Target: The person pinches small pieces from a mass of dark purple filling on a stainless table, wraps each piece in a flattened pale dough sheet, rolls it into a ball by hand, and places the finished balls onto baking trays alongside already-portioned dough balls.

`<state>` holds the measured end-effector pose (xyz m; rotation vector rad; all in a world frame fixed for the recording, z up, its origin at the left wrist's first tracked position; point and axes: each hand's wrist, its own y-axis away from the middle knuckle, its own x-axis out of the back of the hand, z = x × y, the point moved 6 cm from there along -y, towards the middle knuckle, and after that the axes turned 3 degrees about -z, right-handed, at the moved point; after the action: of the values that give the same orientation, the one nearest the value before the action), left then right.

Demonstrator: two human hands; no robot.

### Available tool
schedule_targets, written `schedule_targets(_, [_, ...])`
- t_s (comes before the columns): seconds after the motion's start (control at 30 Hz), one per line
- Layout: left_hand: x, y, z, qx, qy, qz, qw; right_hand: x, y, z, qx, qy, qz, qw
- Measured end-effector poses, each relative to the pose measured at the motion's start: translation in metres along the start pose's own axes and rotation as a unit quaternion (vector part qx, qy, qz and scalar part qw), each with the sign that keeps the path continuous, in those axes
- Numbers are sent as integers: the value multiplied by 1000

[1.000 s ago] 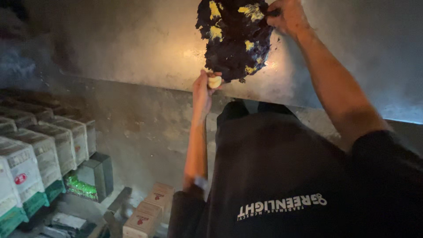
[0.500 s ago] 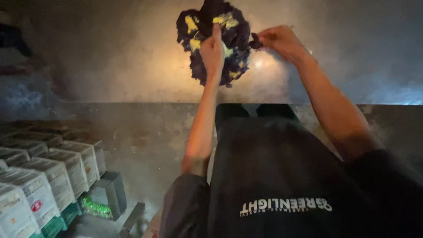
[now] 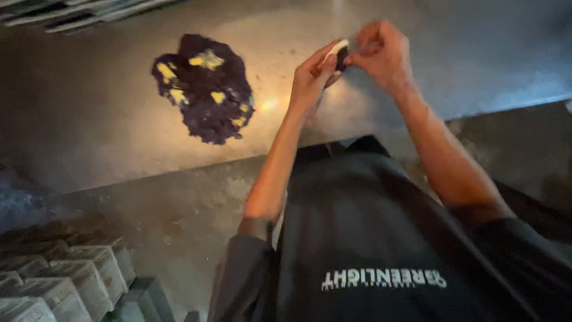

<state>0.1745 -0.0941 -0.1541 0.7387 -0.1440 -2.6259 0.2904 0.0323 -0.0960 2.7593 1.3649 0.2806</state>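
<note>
Dough (image 3: 205, 88), dark purple with yellow flecks, now lies released mid-counter (image 3: 107, 137); left hand (image 3: 313, 77) and right hand (image 3: 381, 53) pinch what seems a small pale scrap (image 3: 338, 49).

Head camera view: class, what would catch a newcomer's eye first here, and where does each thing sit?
First, the dark purple mass flecked with yellow, lying flat on the grey metal surface at upper left. Next, the left hand and right hand, raised together at upper centre, pinching a small pale piece. Pale cartons stand in rows at lower left.
</note>
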Motion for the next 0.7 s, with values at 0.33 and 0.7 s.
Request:
schedule_targets(0.33, [-74,-28,-49,-49,-13,18,999,62,58,24,214,189,25,958])
schedule_targets(0.7, [-61,-10,-76,-92,-468,67,877,50,38,105,98,300,14,949])
